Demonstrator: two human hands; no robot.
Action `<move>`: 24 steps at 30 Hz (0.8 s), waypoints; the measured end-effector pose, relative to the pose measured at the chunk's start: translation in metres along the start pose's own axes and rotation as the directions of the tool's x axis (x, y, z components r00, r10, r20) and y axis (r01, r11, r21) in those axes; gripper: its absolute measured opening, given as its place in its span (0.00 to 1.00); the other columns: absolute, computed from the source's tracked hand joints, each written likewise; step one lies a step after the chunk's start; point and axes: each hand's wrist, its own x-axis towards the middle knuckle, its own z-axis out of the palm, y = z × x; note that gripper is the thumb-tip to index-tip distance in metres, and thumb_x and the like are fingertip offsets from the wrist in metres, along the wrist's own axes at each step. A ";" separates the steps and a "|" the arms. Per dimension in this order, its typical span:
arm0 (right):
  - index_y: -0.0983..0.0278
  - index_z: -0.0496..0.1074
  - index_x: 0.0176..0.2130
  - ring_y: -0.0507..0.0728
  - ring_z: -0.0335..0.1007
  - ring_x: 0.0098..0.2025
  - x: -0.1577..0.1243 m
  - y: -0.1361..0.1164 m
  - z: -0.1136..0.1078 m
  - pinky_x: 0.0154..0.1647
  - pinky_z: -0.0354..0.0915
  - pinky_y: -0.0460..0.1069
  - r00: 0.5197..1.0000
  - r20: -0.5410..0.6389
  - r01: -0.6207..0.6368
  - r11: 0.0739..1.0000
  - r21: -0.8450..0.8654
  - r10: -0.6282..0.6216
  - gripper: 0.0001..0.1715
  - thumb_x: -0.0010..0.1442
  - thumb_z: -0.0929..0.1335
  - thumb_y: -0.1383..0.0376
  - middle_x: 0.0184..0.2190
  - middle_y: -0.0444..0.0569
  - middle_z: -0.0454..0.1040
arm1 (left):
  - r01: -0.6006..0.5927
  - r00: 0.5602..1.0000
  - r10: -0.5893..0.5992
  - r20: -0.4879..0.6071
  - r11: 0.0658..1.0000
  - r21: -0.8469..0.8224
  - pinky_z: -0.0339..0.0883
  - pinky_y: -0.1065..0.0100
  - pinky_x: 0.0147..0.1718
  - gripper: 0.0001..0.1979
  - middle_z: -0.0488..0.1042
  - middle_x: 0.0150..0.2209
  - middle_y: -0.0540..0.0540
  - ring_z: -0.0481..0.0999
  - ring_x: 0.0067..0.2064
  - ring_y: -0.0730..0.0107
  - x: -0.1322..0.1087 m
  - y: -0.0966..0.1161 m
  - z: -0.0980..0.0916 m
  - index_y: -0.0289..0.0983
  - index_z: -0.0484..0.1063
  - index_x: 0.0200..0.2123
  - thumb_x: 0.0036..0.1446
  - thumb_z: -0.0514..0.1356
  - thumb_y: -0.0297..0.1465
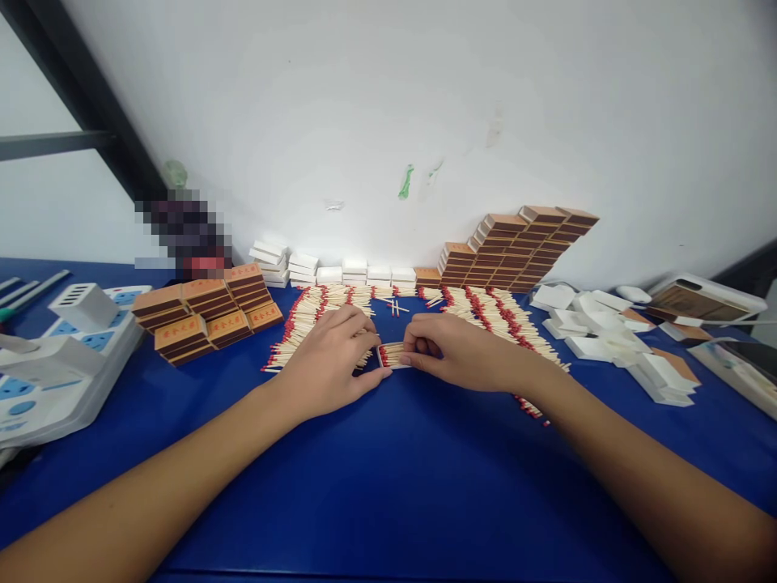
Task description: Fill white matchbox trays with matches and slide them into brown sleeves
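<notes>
A small white matchbox tray (pixel 380 356) stands on the blue table, with red-headed matches (pixel 392 354) lying lengthwise in it. My left hand (pixel 331 356) grips its left end between thumb and fingers. Over the right end, my right hand (pixel 452 348) is closed, its thumb and curled fingertips at the matches; what is pinched between them is hidden. Loose matches (pixel 309 316) spread in a thick layer behind and beside my left hand. Another broad layer of matches (pixel 498 312) lies behind my right hand and partly under its wrist. A few single matches (pixel 394 306) lie behind the tray.
Brown matchboxes (pixel 210 312) are stacked at left, and a taller stepped stack of matchboxes (pixel 515 251) stands against the wall at right. White trays (pixel 328 275) line the wall. More white trays (pixel 613 324) lie jumbled at right. A power strip (pixel 91 397) with plugs sits at far left.
</notes>
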 end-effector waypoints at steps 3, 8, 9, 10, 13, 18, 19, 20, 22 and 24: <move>0.60 0.71 0.33 0.55 0.65 0.33 0.001 -0.004 0.001 0.33 0.58 0.51 1.000 -0.014 -0.018 1.000 -0.007 0.018 0.14 0.70 0.68 0.57 0.31 0.46 0.74 | 0.005 1.000 -0.005 0.000 1.000 -0.007 0.70 0.46 0.57 0.13 0.79 0.48 0.40 0.74 0.56 0.50 0.000 0.001 0.000 0.38 0.79 0.46 0.65 0.66 0.40; 0.60 0.71 0.34 0.54 0.66 0.33 0.001 -0.007 0.003 0.32 0.57 0.50 0.999 -0.038 -0.036 0.999 -0.004 0.035 0.13 0.69 0.70 0.57 0.31 0.45 0.74 | 0.001 1.000 -0.001 0.008 1.000 -0.009 0.70 0.47 0.57 0.13 0.78 0.49 0.40 0.73 0.56 0.50 0.000 0.001 0.000 0.37 0.79 0.46 0.65 0.67 0.40; 0.60 0.72 0.34 0.54 0.66 0.32 0.002 -0.006 0.003 0.32 0.57 0.50 0.998 -0.040 -0.040 0.999 0.011 0.040 0.13 0.68 0.70 0.57 0.30 0.44 0.73 | 0.001 1.000 -0.001 0.007 1.000 -0.009 0.70 0.47 0.58 0.13 0.78 0.49 0.40 0.73 0.56 0.50 0.000 0.000 0.000 0.37 0.79 0.46 0.65 0.67 0.40; 0.60 0.72 0.34 0.54 0.66 0.31 0.005 -0.004 0.004 0.31 0.56 0.50 0.997 -0.053 -0.053 0.998 0.031 0.055 0.13 0.68 0.70 0.56 0.30 0.44 0.73 | 0.000 1.000 0.000 0.006 1.000 -0.008 0.70 0.47 0.58 0.13 0.78 0.50 0.40 0.73 0.57 0.51 0.000 0.000 0.000 0.37 0.79 0.46 0.65 0.66 0.40; 0.60 0.74 0.34 0.55 0.66 0.31 0.020 0.007 0.007 0.31 0.57 0.50 0.965 -0.200 -0.157 0.986 0.063 0.167 0.16 0.68 0.70 0.52 0.29 0.45 0.74 | -0.002 1.000 0.002 0.004 1.000 -0.005 0.69 0.47 0.59 0.13 0.78 0.49 0.40 0.73 0.57 0.51 0.000 -0.001 0.000 0.37 0.79 0.46 0.65 0.67 0.40; 0.62 0.74 0.35 0.58 0.71 0.37 0.050 0.031 0.014 0.38 0.60 0.52 0.864 -0.425 -0.334 0.940 -0.077 0.272 0.11 0.68 0.69 0.59 0.34 0.50 0.77 | -0.007 1.000 0.007 0.002 1.000 -0.009 0.69 0.47 0.58 0.12 0.78 0.48 0.41 0.73 0.56 0.52 0.000 -0.001 0.000 0.37 0.79 0.46 0.65 0.67 0.39; 0.63 0.74 0.37 0.59 0.71 0.39 0.053 0.036 0.014 0.40 0.61 0.52 0.876 -0.421 -0.308 0.944 -0.115 0.235 0.08 0.69 0.68 0.63 0.38 0.51 0.78 | -0.009 1.000 0.009 0.000 1.000 -0.010 0.69 0.47 0.58 0.13 0.78 0.48 0.41 0.73 0.56 0.52 0.000 -0.001 0.000 0.37 0.79 0.46 0.65 0.67 0.39; 0.63 0.75 0.40 0.59 0.72 0.41 0.054 0.039 0.014 0.42 0.61 0.53 0.892 -0.409 -0.275 0.950 -0.148 0.194 0.06 0.69 0.66 0.66 0.41 0.53 0.77 | -0.010 1.000 0.010 -0.003 1.000 -0.010 0.69 0.46 0.58 0.13 0.78 0.48 0.41 0.73 0.56 0.51 0.000 -0.001 0.000 0.37 0.79 0.45 0.65 0.67 0.40; 0.63 0.74 0.42 0.60 0.72 0.44 0.054 0.044 0.014 0.44 0.62 0.53 0.916 -0.374 -0.225 0.957 -0.182 0.144 0.07 0.69 0.65 0.68 0.44 0.54 0.77 | -0.013 1.000 0.013 -0.006 1.000 -0.010 0.69 0.47 0.59 0.13 0.78 0.48 0.41 0.73 0.56 0.51 0.000 -0.001 0.000 0.37 0.79 0.45 0.66 0.67 0.40; 0.63 0.73 0.40 0.60 0.72 0.43 0.051 0.045 0.013 0.44 0.63 0.53 0.926 -0.347 -0.222 0.959 -0.177 0.150 0.08 0.71 0.65 0.66 0.42 0.55 0.76 | -0.016 1.000 0.016 -0.007 1.000 -0.009 0.69 0.47 0.58 0.12 0.78 0.48 0.41 0.74 0.55 0.51 -0.001 -0.001 0.000 0.37 0.79 0.44 0.66 0.66 0.41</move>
